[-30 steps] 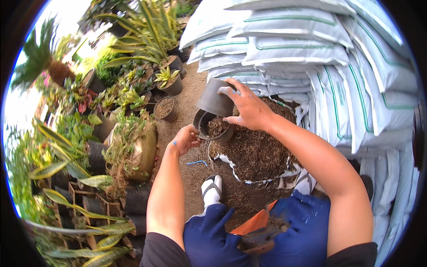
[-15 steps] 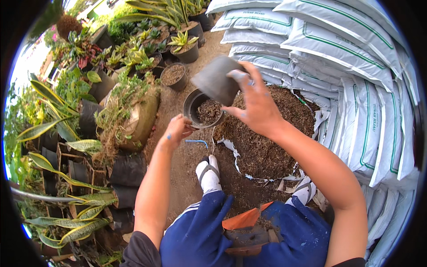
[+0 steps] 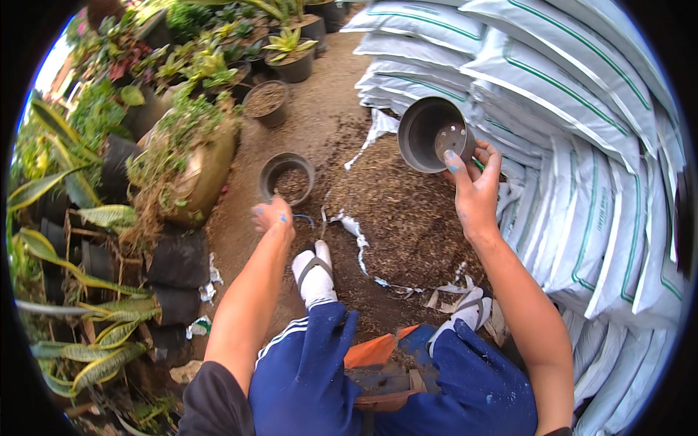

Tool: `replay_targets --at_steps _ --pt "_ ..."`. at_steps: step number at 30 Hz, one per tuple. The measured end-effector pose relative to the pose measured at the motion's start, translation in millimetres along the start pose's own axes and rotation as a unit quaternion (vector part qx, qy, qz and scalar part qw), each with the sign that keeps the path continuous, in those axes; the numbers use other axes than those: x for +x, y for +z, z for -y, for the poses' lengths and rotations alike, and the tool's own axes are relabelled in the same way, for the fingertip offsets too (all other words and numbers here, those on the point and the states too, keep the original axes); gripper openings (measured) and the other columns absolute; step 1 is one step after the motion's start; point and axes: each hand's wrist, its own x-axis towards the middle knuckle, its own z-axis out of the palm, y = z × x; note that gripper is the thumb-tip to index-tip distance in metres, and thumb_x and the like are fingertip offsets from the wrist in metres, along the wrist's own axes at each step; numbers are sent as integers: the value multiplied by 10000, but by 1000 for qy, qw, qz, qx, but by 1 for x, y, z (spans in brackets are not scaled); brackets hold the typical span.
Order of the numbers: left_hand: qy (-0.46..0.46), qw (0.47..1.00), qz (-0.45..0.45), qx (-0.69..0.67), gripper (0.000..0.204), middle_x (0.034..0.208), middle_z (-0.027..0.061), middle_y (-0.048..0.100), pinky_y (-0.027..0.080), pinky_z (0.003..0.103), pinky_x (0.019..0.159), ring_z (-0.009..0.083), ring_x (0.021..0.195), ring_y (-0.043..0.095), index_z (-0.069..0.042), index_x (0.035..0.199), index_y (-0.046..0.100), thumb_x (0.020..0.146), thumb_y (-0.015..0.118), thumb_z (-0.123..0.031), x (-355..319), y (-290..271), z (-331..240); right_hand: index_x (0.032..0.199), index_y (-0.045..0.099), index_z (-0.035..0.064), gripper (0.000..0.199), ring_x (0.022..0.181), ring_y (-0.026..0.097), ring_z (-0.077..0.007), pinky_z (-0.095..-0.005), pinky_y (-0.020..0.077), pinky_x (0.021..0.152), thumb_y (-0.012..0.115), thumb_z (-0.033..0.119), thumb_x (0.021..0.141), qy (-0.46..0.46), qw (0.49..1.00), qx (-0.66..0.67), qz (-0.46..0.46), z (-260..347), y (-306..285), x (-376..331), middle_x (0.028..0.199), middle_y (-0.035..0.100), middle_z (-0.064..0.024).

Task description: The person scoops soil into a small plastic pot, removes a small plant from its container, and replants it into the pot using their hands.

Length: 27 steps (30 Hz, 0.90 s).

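My right hand [image 3: 476, 190] grips an empty dark plastic plant pot [image 3: 417, 138] by its lower side, fingers behind and thumb on the wall. The pot is tilted, its mouth toward the left, and light drainage holes show in its base. Under it and to the left spreads a heap of brown potting mix [image 3: 407, 207]. My left hand [image 3: 273, 216] is at the near edge of a second dark pot [image 3: 267, 174], which stands on the ground part-filled with potting mix. The left fingers are blurred and partly hidden; whether they touch the rim I cannot tell.
White sacks with green stripes [image 3: 560, 87] are stacked high on the right. Potted plants crowd the left, with a soil-filled pot [image 3: 266, 102] beyond the second pot. A mossy rounded stone-like planter [image 3: 207, 171] stands left. Torn white plastic [image 3: 352, 229] edges the heap near my feet.
My right hand has carried its pot right, away from above the part-filled pot, and turned its mouth into view. My left hand has shifted from that pot's side to its near edge.
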Motion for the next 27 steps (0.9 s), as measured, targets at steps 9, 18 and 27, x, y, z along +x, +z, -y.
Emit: replay_targets --at_steps 9,18,27 --pt "453 843 248 -150 372 1258 186 582 331 462 1103 367 1261 504 -60 1225 570 962 624 -319 -120 -22 -80 1360 379 -12 738 1239 460 -375 -439 455 1012 825 307 866 -49 926 -307 -214 -30 -71 32 1330 396 -252" --pt "476 792 364 -115 605 1603 187 388 137 495 1237 362 1500 313 -89 1518 440 1036 482 -452 -175 6 -86 1377 368 -1 773 1221 477 -425 -482 390 1073 835 245 811 -16 932 -339 -127 -64 -96 41 1319 420 -259" --pt "540 725 410 -121 629 1604 237 364 115 496 1267 382 1531 255 -47 1538 401 1048 481 -433 -211 -8 -109 1404 362 16 806 1269 460 -395 -466 375 1099 813 333 817 51 964 -254 -61 -74 -104 36 1353 412 -258"
